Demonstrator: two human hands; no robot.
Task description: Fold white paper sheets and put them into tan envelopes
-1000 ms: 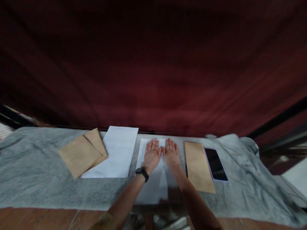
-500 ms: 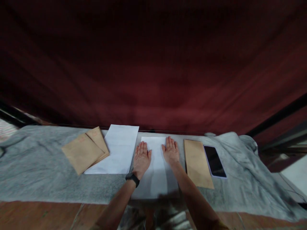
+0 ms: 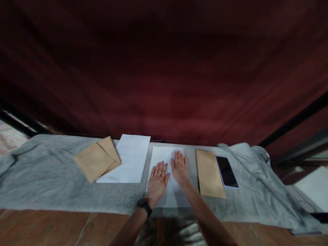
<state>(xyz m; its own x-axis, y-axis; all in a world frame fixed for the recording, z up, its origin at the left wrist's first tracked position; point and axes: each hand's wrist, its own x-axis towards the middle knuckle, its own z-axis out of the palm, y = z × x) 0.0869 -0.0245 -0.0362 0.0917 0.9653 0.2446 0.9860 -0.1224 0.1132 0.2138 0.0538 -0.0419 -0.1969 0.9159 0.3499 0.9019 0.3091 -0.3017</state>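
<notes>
A white sheet of paper (image 3: pixel 159 154) lies lengthwise in front of me on the grey cloth. My left hand (image 3: pixel 157 181) rests flat on its left part, palm down, fingers stretched out, a dark watch (image 3: pixel 145 206) on the wrist. Farther up on the right part of the sheet lies my right hand (image 3: pixel 179 168), also flat, with its fingers pointing away from me. Neither hand grips anything. Both hands and forearms hide parts of the paper.
More white paper (image 3: pixel 132 160) lies to the left, partly under several brown envelopes (image 3: pixel 94 162). On the right are another brown envelope (image 3: pixel 209 174) and a phone (image 3: pixel 227 172) with a purple edge. Grey cloth (image 3: pixel 46 181) covers the table; a dark red curtain (image 3: pixel 164 85) hangs behind.
My left hand has slid nearer to me and a little to the right over the paper. My right hand has shifted slightly inward and toward me. The view has moved slightly.
</notes>
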